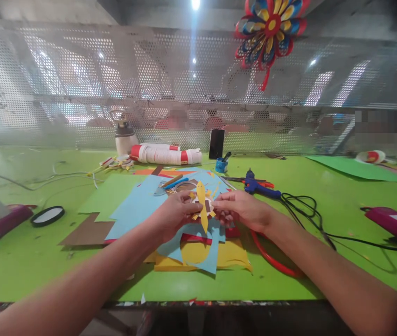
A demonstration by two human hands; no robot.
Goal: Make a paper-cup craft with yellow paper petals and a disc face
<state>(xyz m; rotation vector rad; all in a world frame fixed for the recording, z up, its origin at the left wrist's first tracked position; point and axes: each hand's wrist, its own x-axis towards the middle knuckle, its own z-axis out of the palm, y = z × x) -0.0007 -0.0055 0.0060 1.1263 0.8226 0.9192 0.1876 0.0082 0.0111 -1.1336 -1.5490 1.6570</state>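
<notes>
My left hand (175, 212) and my right hand (243, 210) meet over a pile of coloured paper in the middle of the green table (26, 261). Between their pinched fingers they hold a small paper craft piece (202, 204): a round white and brown centre with yellow petals sticking out, one long petal pointing up and one down. Beneath it lie light blue sheets (138, 210), yellow scraps (198, 256) and a red strip (198, 239).
A blue glue gun (259, 186) with a black cord lies right of the pile. Behind are a small blue pot (221, 164), a black phone (216, 143), a red-and-white roll (165, 154), and a white bottle (125, 135). Pink cases sit at both table ends. A paper flower (270, 30) hangs above.
</notes>
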